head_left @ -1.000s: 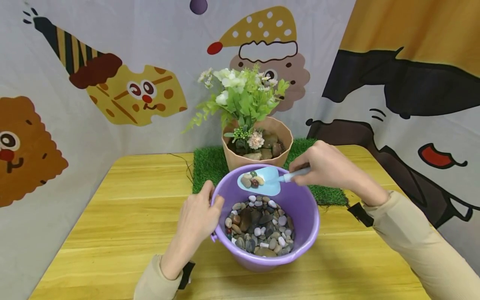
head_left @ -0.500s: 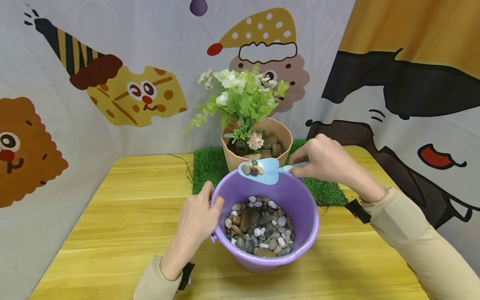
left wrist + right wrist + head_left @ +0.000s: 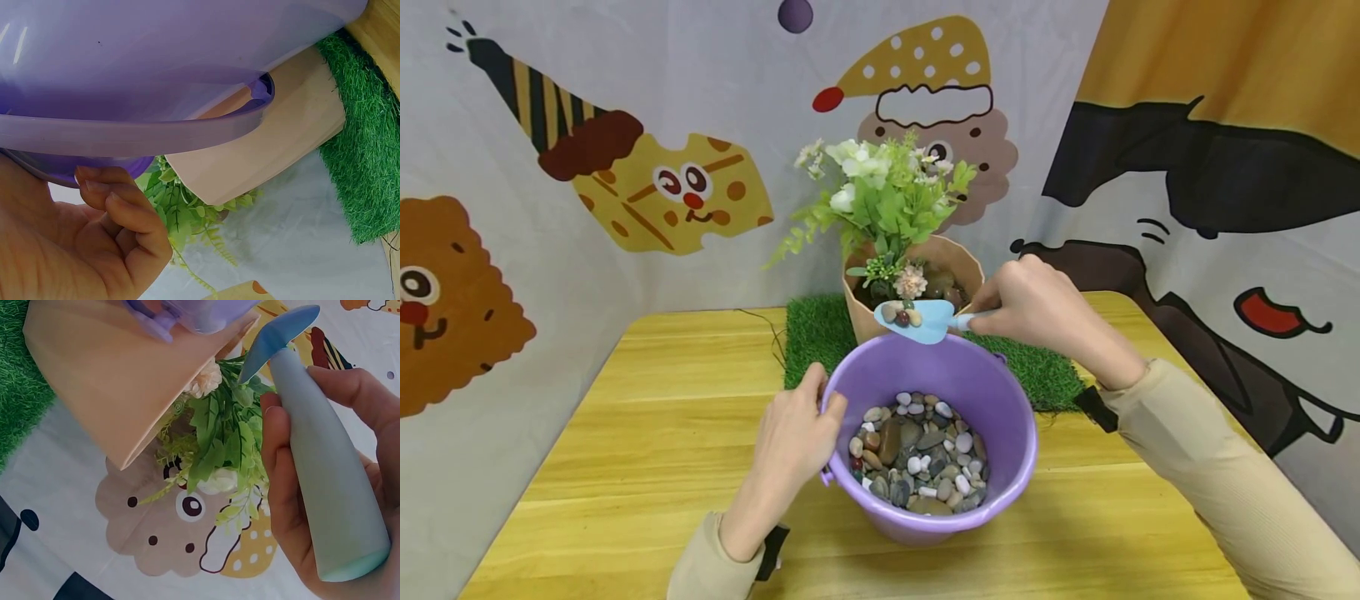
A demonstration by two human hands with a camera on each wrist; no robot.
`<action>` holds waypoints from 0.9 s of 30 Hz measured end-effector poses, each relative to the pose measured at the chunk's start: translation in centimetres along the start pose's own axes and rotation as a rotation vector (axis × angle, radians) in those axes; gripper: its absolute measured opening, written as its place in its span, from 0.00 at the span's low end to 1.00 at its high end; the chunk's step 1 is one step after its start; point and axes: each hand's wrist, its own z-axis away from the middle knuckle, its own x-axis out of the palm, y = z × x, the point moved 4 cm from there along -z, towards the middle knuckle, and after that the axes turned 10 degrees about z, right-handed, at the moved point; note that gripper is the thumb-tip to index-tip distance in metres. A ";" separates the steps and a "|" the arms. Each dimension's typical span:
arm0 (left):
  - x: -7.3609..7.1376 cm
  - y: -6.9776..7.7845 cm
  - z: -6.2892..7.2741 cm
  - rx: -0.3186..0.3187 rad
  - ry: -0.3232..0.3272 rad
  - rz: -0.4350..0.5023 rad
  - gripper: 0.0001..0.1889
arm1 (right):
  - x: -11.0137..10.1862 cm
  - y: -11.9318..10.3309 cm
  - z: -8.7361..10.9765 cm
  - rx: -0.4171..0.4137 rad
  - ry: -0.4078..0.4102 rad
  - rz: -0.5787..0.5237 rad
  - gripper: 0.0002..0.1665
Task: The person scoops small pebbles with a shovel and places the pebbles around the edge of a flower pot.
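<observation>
Our right hand (image 3: 1036,312) grips the scoop (image 3: 934,322), which carries pebbles (image 3: 902,317) at frame centre, near the bucket (image 3: 1002,417) at lower centre; farther left, our left hand (image 3: 800,427) clasps its rim (image 3: 1031,446).

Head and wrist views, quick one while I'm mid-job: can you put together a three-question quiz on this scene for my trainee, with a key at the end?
1. True or false: The right hand holds the blue scoop, and pebbles lie in it.

2. Short answer: In the head view, which stands closer, the purple bucket or the flowerpot?

3. Multiple choice: Where is the left hand?
A) Inside the flowerpot
B) On the scoop
C) At the bucket's rim

Key: 1. True. 2. The purple bucket. 3. C.
</observation>
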 end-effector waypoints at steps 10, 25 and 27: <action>0.0 0.0 0.0 -0.001 0.005 0.004 0.06 | -0.3 -1.3 -2.1 0.022 -0.029 0.055 0.07; 0.0 0.1 0.0 0.007 0.006 0.008 0.06 | -0.7 -3.3 -5.5 0.025 -0.201 0.175 0.36; 0.0 0.1 0.0 0.008 0.006 0.008 0.06 | -0.7 -3.5 -5.9 0.035 -0.235 0.193 0.37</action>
